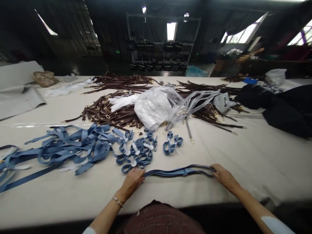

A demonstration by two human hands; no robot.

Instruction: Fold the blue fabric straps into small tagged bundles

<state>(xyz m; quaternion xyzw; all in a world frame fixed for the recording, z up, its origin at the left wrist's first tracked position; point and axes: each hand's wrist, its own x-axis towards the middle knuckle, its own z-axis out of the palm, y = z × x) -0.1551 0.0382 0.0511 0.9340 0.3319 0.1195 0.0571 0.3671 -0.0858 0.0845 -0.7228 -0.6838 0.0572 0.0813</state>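
Observation:
Stretched between my hands is a blue strap (180, 171), folded into several long layers just above the table. My left hand (133, 181) is closed round its left end, and my right hand (222, 175) pinches the right end. Just beyond my left hand lie several coiled blue straps (143, 158), bound with white tags or ties. A separate pair of coiled blue straps (172, 143) rests to their right. Farther left, loose blue straps (90, 146) form a tangled heap.
Piles of dark brown straps (109, 113) with gold-coloured clips cover the table (243, 146) farther back. A clear plastic bag (156, 107) lies over them. Black fabric (290, 107) sits on the right, a woven basket (45, 78) at the back left. Another person (241, 61) is at the back right.

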